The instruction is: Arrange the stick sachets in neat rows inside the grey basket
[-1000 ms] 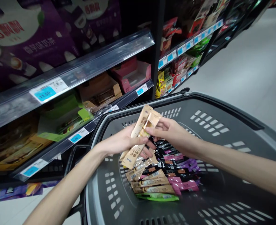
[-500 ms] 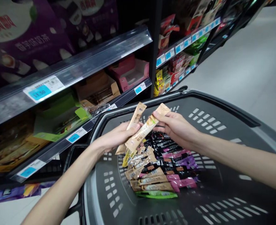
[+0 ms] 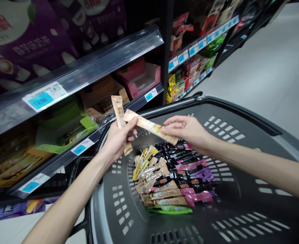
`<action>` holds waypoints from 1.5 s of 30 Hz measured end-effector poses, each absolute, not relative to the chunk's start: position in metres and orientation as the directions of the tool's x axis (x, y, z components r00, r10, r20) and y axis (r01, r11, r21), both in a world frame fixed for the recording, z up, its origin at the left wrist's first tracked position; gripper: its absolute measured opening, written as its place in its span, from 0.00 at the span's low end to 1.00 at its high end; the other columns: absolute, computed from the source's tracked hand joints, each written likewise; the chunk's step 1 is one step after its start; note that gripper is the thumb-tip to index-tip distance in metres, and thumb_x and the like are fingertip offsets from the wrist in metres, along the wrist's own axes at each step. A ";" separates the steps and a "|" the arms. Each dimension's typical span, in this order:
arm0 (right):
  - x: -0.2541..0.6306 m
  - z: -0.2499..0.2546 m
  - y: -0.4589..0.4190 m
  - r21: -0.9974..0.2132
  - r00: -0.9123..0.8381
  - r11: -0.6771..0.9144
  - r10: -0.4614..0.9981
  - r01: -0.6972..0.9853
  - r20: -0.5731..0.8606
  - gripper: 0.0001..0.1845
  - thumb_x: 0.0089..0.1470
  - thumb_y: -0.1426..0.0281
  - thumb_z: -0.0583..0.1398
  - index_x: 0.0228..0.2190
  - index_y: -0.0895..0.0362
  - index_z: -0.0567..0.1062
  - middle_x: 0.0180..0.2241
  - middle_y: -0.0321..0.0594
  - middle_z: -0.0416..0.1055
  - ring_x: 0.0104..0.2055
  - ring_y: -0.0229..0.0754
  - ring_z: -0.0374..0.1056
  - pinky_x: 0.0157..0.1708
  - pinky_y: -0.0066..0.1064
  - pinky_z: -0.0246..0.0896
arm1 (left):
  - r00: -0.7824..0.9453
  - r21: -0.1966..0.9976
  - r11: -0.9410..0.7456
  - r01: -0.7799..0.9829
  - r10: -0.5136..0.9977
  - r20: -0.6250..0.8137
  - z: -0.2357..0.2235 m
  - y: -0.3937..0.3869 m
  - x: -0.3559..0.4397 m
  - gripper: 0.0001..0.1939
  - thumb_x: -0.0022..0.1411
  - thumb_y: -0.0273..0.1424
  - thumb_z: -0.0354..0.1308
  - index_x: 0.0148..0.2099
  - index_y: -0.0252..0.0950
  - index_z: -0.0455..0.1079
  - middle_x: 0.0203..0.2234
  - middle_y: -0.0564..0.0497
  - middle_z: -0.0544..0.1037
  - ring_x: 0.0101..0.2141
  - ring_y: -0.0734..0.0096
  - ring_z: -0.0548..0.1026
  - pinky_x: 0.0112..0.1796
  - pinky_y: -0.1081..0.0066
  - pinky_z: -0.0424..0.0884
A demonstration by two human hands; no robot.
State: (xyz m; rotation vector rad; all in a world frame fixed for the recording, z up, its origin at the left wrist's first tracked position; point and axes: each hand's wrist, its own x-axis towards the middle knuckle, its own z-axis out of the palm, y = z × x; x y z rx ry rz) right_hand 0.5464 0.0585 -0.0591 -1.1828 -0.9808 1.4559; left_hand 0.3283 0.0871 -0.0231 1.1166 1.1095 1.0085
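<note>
My left hand (image 3: 117, 137) is closed around an upright beige milk tea stick packet (image 3: 118, 108), whose lower end pokes out below the fingers. Its thumb also presses on the left end of a second beige packet (image 3: 149, 126), which slants down to the right. At that packet's other end, the thumb and fingers of my right hand (image 3: 186, 130) pinch it. Both hands are over a grey shopping basket (image 3: 241, 118). Inside it lie brown packets (image 3: 162, 196), yellow packets (image 3: 144, 161), pink packets (image 3: 197, 198), purple packets (image 3: 202, 175), black ones and a green packet (image 3: 170, 210).
A shelf unit (image 3: 93, 67) with price tags runs along the left, close to the basket's rim. Its lower level holds an open green box (image 3: 60, 132), a brown box (image 3: 103, 96) and a pink box (image 3: 141, 79). Pale floor (image 3: 274, 67) extends at the right.
My left hand has moved up and left, turning its packet more upright. The other packet has swung round to slant down rightward, and my right hand has shifted to its lower end.
</note>
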 end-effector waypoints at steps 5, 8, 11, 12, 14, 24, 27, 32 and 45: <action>0.527 -0.060 0.033 -0.987 -0.494 -0.161 0.859 -0.011 -0.135 0.19 0.45 0.68 0.73 0.40 0.59 0.79 0.30 0.37 0.78 0.29 0.37 0.74 0.27 0.25 0.69 | 0.357 0.973 0.216 0.077 0.906 -0.230 -0.022 0.080 0.329 0.18 0.56 0.39 0.69 0.37 0.31 0.69 0.22 0.54 0.70 0.22 0.83 0.66 0.18 0.85 0.58; 0.520 -0.056 0.020 -0.987 -0.560 -0.159 0.821 -0.037 -0.111 0.15 0.56 0.65 0.66 0.44 0.59 0.79 0.32 0.38 0.79 0.31 0.37 0.74 0.29 0.27 0.70 | 0.484 0.961 0.209 0.179 0.832 -0.271 -0.019 0.072 0.332 0.17 0.57 0.40 0.68 0.40 0.32 0.71 0.19 0.56 0.70 0.19 0.84 0.65 0.18 0.85 0.59; 0.522 -0.053 0.020 -0.992 -0.541 -0.119 0.837 -0.042 -0.078 0.16 0.59 0.63 0.64 0.46 0.59 0.79 0.36 0.41 0.80 0.35 0.40 0.75 0.32 0.28 0.72 | 0.487 0.958 0.210 0.192 0.827 -0.280 -0.016 0.070 0.334 0.18 0.54 0.38 0.70 0.41 0.33 0.71 0.18 0.58 0.69 0.18 0.86 0.64 0.18 0.86 0.59; 0.524 -0.053 0.022 -0.993 -0.536 -0.113 0.841 -0.047 -0.070 0.17 0.59 0.63 0.64 0.46 0.60 0.79 0.37 0.42 0.80 0.35 0.40 0.75 0.33 0.29 0.72 | 0.474 0.959 0.210 0.190 0.836 -0.277 -0.016 0.071 0.333 0.18 0.53 0.38 0.71 0.41 0.33 0.71 0.19 0.58 0.70 0.18 0.86 0.65 0.18 0.86 0.60; 0.526 -0.054 0.027 -0.990 -0.516 -0.130 0.853 -0.060 -0.080 0.19 0.59 0.61 0.64 0.46 0.61 0.78 0.37 0.44 0.80 0.33 0.40 0.75 0.32 0.30 0.73 | 0.456 0.961 0.204 0.189 0.848 -0.270 -0.015 0.074 0.332 0.18 0.51 0.36 0.73 0.39 0.33 0.71 0.22 0.57 0.71 0.19 0.86 0.66 0.19 0.86 0.62; 0.530 -0.054 0.035 -0.996 -0.453 -0.084 0.890 -0.032 -0.061 0.23 0.62 0.54 0.59 0.31 0.61 0.79 0.26 0.40 0.77 0.26 0.36 0.72 0.26 0.26 0.70 | 0.481 0.934 0.226 0.278 0.809 -0.339 -0.014 0.074 0.330 0.16 0.53 0.34 0.71 0.40 0.35 0.71 0.25 0.56 0.74 0.20 0.84 0.67 0.18 0.84 0.59; 0.530 -0.054 0.034 -0.998 -0.438 -0.061 0.897 0.021 -0.064 0.26 0.62 0.50 0.57 0.29 0.60 0.79 0.26 0.42 0.78 0.26 0.37 0.72 0.26 0.28 0.69 | 0.475 0.939 0.204 0.276 0.821 -0.318 -0.015 0.074 0.330 0.17 0.50 0.33 0.72 0.40 0.35 0.70 0.24 0.57 0.75 0.19 0.84 0.65 0.19 0.82 0.59; 0.531 -0.052 0.034 -0.996 -0.448 -0.023 0.892 0.090 -0.061 0.28 0.62 0.49 0.56 0.26 0.58 0.79 0.25 0.42 0.78 0.26 0.38 0.73 0.26 0.29 0.68 | 0.487 0.940 0.184 0.287 0.817 -0.309 -0.015 0.074 0.330 0.17 0.49 0.32 0.72 0.38 0.35 0.71 0.23 0.57 0.74 0.18 0.83 0.64 0.19 0.81 0.59; 0.533 -0.054 0.036 -0.990 -0.433 0.040 0.901 0.139 -0.025 0.25 0.64 0.53 0.55 0.26 0.57 0.80 0.25 0.38 0.76 0.26 0.37 0.70 0.26 0.27 0.64 | 0.542 0.927 0.274 0.256 0.753 -0.372 -0.017 0.075 0.328 0.16 0.60 0.41 0.65 0.44 0.36 0.71 0.25 0.54 0.72 0.22 0.80 0.68 0.19 0.82 0.61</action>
